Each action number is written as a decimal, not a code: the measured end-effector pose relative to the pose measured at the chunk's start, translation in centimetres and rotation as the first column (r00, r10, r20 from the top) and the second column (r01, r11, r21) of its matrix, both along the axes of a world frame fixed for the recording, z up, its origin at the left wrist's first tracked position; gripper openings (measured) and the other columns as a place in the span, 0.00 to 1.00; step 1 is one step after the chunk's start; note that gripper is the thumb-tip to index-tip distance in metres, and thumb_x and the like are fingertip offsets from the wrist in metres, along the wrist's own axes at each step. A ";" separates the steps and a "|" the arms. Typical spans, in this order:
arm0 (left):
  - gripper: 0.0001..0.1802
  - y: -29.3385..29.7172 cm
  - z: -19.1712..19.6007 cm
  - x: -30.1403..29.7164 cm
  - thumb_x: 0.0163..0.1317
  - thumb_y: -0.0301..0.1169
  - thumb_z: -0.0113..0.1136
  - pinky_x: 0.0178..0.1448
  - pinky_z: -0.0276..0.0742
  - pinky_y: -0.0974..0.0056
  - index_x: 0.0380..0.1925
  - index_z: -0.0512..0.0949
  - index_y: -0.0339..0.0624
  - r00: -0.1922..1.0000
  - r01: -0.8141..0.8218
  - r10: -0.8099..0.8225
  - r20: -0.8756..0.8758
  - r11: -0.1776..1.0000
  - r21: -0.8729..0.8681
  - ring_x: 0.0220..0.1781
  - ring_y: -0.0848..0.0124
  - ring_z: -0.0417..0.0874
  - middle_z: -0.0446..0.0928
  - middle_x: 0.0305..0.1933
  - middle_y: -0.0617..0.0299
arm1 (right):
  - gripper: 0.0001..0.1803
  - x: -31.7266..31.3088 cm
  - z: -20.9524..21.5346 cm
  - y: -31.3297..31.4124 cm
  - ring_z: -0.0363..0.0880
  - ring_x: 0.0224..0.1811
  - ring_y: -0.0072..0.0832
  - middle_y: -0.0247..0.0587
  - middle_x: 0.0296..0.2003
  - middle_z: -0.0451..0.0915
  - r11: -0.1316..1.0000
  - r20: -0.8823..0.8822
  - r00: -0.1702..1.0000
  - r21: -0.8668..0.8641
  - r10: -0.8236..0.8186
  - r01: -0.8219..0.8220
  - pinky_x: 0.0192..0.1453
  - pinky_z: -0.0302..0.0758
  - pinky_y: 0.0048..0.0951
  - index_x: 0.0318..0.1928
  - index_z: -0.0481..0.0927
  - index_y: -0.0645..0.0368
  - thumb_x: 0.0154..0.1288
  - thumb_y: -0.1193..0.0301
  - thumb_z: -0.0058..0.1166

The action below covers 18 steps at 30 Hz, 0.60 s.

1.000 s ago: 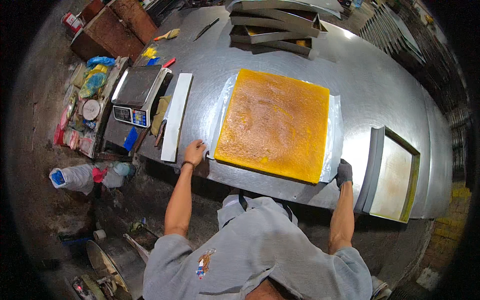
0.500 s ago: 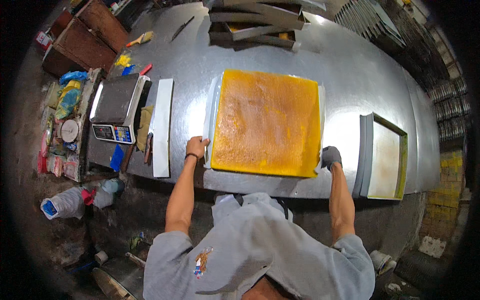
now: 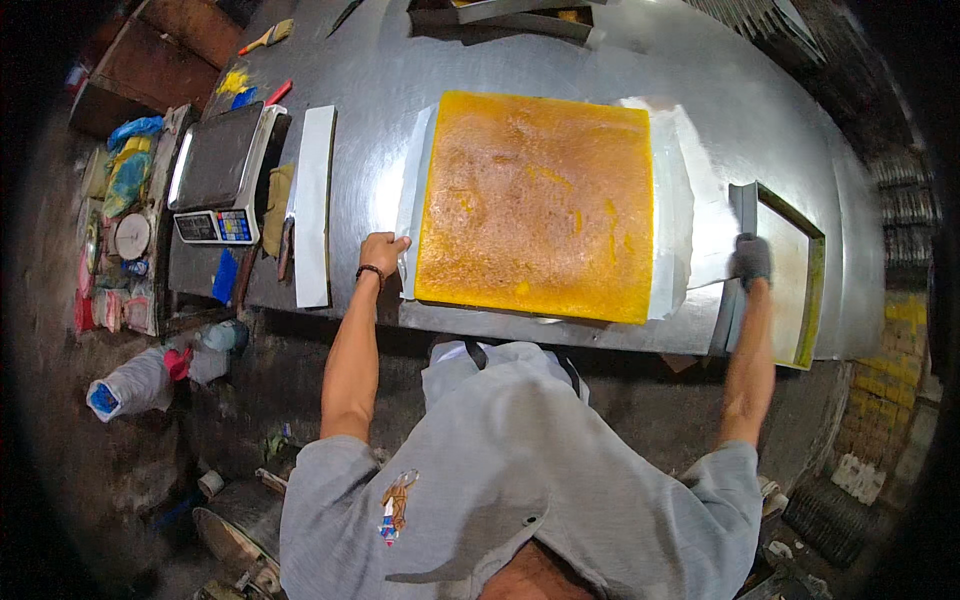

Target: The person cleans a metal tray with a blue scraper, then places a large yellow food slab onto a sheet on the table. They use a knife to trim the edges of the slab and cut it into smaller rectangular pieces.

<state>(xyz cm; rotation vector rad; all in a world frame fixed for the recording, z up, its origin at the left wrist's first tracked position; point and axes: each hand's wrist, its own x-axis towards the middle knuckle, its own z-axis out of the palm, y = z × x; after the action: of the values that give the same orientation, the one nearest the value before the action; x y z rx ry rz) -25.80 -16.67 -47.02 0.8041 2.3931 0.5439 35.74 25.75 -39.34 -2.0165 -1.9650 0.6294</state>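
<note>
"Looking down, where do you see the yellow sheet cake (image 3: 535, 205)?"

"On the steel worktop (image 3: 370, 120), at twelve o'clock from the wearer (image 3: 500, 450), pale liner (image 3: 412, 200) showing along its left side."

"What's the bare left hand (image 3: 384, 256) doing?"

"It's at half past eight from the cake, fingers curled nearly closed, thumb and fingertips pinching the liner's edge."

"And the right hand (image 3: 752, 262)?"

"Dark-gloved, at half past three, curled closed on the corner of a white sheet (image 3: 710, 245) that stretches out from the cake's right side. It's slightly blurred, and it overlaps the left wall of the metal tray (image 3: 816, 290) in view."
</note>
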 end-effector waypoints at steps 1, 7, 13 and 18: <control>0.22 0.6 -0.2 0.4 0.58 0.45 0.69 0.38 0.75 0.52 0.23 0.82 0.34 0.999 0.011 -0.014 0.052 0.999 0.053 0.29 0.56 0.82 0.80 0.23 0.46 | 0.11 5.1 1.4 3.0 0.77 0.21 0.33 0.39 0.23 0.76 0.943 0.274 0.929 0.149 0.250 -0.298 0.25 0.73 0.38 0.31 0.82 0.57 0.67 0.68 0.49; 0.23 -0.3 -0.4 0.9 0.57 0.47 0.69 0.40 0.75 0.49 0.23 0.82 0.34 0.998 0.054 -0.056 -0.037 0.997 -0.048 0.31 0.51 0.83 0.81 0.26 0.43 | 0.22 15.1 16.2 9.6 0.83 0.40 0.39 0.57 0.40 0.85 0.924 0.280 0.952 0.381 -0.119 0.004 0.46 0.76 0.44 0.45 0.83 0.66 0.72 0.58 0.46; 0.21 -0.7 -1.2 1.9 0.60 0.46 0.67 0.43 0.77 0.48 0.30 0.85 0.36 0.996 0.020 -0.008 -0.085 0.990 0.141 0.35 0.49 0.85 0.84 0.31 0.45 | 0.23 24.8 27.6 4.8 0.79 0.44 0.30 0.42 0.47 0.85 0.843 -0.247 0.931 0.405 -0.270 0.352 0.50 0.75 0.34 0.55 0.82 0.66 0.72 0.59 0.50; 0.08 -1.0 5.8 6.2 0.61 0.31 0.68 0.49 0.80 0.60 0.28 0.85 0.38 0.985 -0.145 0.170 -0.012 0.874 0.464 0.37 0.60 0.84 0.83 0.33 0.54 | 0.23 19.4 15.3 -7.3 0.76 0.49 0.34 0.45 0.51 0.81 0.724 -0.326 0.928 0.595 -0.180 0.349 0.58 0.73 0.37 0.57 0.77 0.71 0.74 0.62 0.51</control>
<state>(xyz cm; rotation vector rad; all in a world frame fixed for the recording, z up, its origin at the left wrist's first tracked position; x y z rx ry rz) -19.62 -17.68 -41.18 0.8241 2.4207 1.2080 55.17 18.41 -24.07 -1.6282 -1.4225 0.0862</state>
